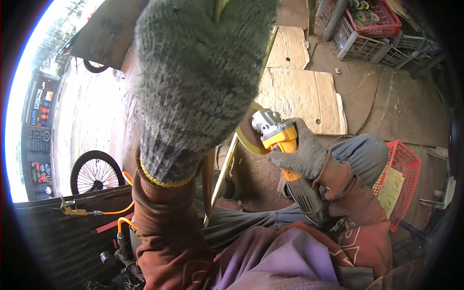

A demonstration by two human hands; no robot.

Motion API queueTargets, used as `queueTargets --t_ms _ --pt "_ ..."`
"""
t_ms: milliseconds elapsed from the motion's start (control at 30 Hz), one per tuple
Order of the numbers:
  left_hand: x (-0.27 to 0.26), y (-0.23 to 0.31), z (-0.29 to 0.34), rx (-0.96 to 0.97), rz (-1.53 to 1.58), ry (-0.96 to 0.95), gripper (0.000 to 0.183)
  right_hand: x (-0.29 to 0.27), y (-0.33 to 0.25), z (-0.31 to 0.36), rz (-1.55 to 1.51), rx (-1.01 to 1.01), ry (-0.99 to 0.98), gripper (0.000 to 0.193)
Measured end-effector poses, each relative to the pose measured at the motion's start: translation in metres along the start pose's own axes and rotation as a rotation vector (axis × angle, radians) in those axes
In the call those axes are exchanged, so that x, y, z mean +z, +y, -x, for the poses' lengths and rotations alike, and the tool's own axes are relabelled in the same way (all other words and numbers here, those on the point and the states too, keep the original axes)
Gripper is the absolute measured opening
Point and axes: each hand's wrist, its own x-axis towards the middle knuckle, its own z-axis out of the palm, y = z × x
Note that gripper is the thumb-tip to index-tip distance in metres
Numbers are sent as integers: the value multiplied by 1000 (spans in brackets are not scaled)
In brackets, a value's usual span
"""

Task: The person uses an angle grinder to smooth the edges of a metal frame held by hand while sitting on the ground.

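Note:
My right hand (303, 153), in a grey knit glove, is closed around a yellow and grey angle grinder (284, 137). The grinder's round disc (249, 131) points left, beside a long thin brass-coloured strip (223, 176). That strip slants from my lap up behind my left glove, which hides its middle. Raised very close to the camera, my left hand (203, 82) wears a dark grey knit glove with a yellow cuff edge. Its fingers run out past the upper edge. A small yellowish piece (220, 9) shows against the glove there; whether the hand grips it is unclear.
Flattened cardboard (302, 94) lies on the floor ahead. A red basket (406, 181) stands at my right. Another red crate (377, 19), with discs inside, sits on grey crates (367, 48). To the left are a spoked wheel (96, 174) and an air gun (72, 209) on an orange hose.

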Motion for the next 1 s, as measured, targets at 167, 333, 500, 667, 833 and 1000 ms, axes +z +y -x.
queueTargets --t_ms 167,333,500,667,833,1000 --pt "-3 0 2 -12 -9 15 26 3 0 24 329 -35 -93 90" --pt "-8 -1 -2 -12 -18 20 26 10 -10 4 160 43 -23 82" --pt "-16 -3 -9 -11 3 30 27 15 -12 18 191 -19 -138 75" --pt "-20 -4 -7 -108 35 104 27 17 -9 11 117 -36 -168 79" --pt "-31 -13 -15 -94 83 74 28 19 -10 -7 -75 35 -89 73" --pt "-24 0 -21 -98 -9 91 28 22 -11 9 79 -13 -194 77"
